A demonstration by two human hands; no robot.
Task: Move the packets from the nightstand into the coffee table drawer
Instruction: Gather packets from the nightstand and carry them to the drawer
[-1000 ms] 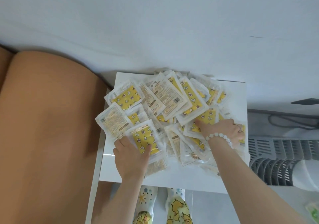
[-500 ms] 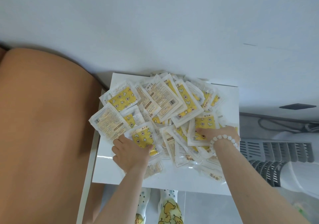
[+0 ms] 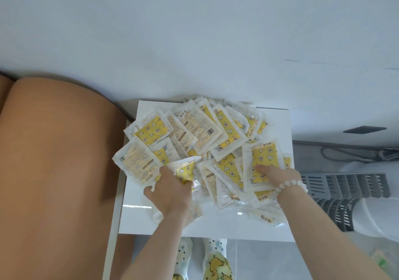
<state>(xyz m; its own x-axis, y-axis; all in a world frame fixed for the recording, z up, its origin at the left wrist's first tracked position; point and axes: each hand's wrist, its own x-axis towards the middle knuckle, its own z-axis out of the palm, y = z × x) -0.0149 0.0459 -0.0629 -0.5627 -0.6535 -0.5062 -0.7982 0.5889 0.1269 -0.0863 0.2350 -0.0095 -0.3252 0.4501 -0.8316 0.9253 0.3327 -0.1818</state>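
Note:
A heap of several white packets [image 3: 200,133] with yellow printed panels covers the white nightstand [image 3: 278,124]. My left hand [image 3: 170,191] grips a crumpled yellow packet [image 3: 185,169] at the heap's front left, its fingers curled round it. My right hand [image 3: 278,178], with a white bead bracelet at the wrist, lies with its fingers on a flat yellow packet [image 3: 262,161] at the heap's right. The coffee table drawer is out of view.
A tan padded headboard or bed edge [image 3: 58,171] stands close to the nightstand's left. A white wall [image 3: 194,31] is behind. A grey and white slatted appliance [image 3: 349,195] with a cable sits to the right. My patterned slippers [image 3: 207,258] show below.
My left hand has closed round a packet and crumpled it upward. My right hand has slid slightly toward me on the right packet. The view has shifted a little.

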